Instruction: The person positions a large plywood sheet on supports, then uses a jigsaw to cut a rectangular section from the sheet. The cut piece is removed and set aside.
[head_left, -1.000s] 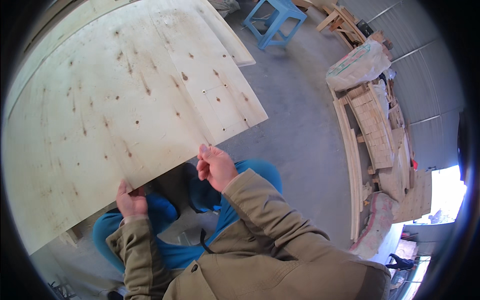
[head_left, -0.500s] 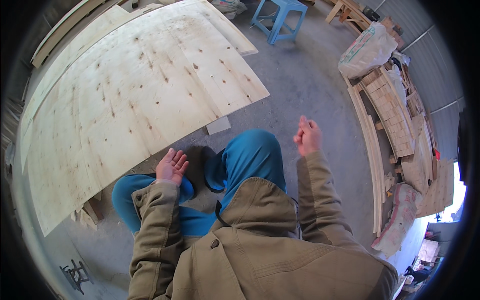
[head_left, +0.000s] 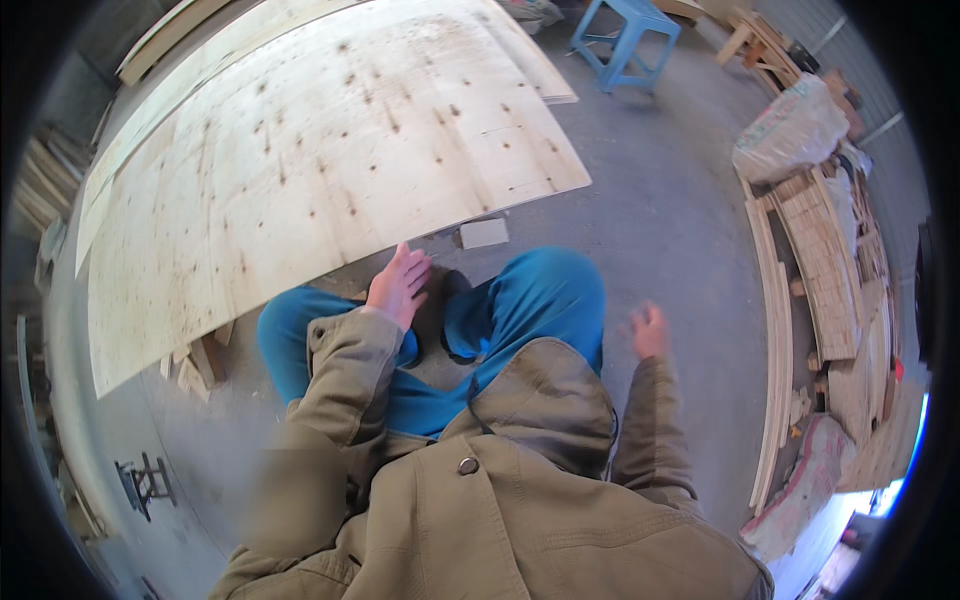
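Note:
My left hand (head_left: 398,285) is raised over my bent knees, its fingers stretched out and nothing in them. It is close to the near edge of a large pale plywood sheet (head_left: 330,160), which has dark knots and streaks; whether they touch I cannot make out. Out to the right of my knee, above the grey floor, is my right hand (head_left: 648,330). Motion smears its fingers, and no object shows in it. A small whitish block (head_left: 484,233) lies on the floor by the sheet's near right edge.
Wood offcuts (head_left: 208,360) prop the sheet at its near left. A blue plastic stool (head_left: 628,42) stands far off. Along the right wall are long timber strips (head_left: 770,330), stacked wood pieces (head_left: 820,260), a white sack (head_left: 793,132) and another sack (head_left: 803,490). A small dark stand (head_left: 146,484) sits lower left.
My left hand has risen toward the plywood edge with its fingers straightened. My right hand has dropped lower and blurred. The whole view has shifted, with the sheet and stool now further right.

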